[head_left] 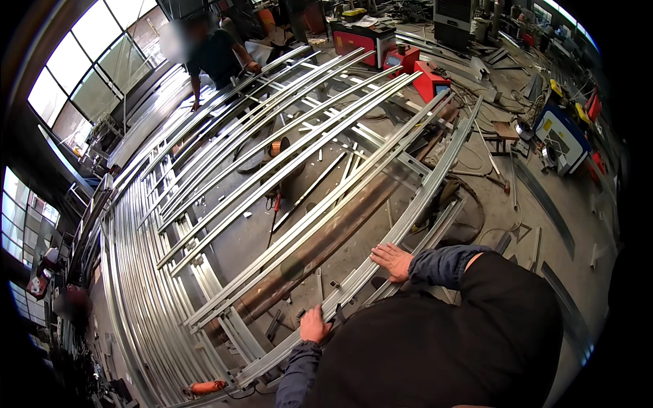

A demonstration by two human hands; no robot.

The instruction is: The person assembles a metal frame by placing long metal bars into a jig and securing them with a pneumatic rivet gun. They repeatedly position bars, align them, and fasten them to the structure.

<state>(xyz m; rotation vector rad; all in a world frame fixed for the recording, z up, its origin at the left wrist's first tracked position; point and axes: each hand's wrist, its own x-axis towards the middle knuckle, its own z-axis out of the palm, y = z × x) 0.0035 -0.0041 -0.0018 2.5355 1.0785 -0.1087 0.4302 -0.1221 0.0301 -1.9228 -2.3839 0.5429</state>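
**Long Metal Bars Under Both Hands: Slip and Pinch Hazards**

Locate the metal bars [351, 285] running from lower centre toward upper right of the frame, beneath both hands. Note the left hand [315, 325] at lower centre, bent over the bars and partly hidden; cannot tell whether gripping. Note the right hand [391, 261], just right of centre, open and laid flat on the same bars.

Treat sideways slip as a likely fault, caused by uneven pressure on smooth, seemingly loose metal. Expect possible pinching near the left hand, caused by closing of gaps between adjacent lengths. Beware of snagging on the orange power tool [206, 387] at lower left in case of lengthwise shift. Allow for the co-worker [219, 64] at upper left, exposed to any jolt passed through the connected metalwork.

For containers, refer to the red cases [430, 83] right of upper centre: seemingly closed, with contents hidden.
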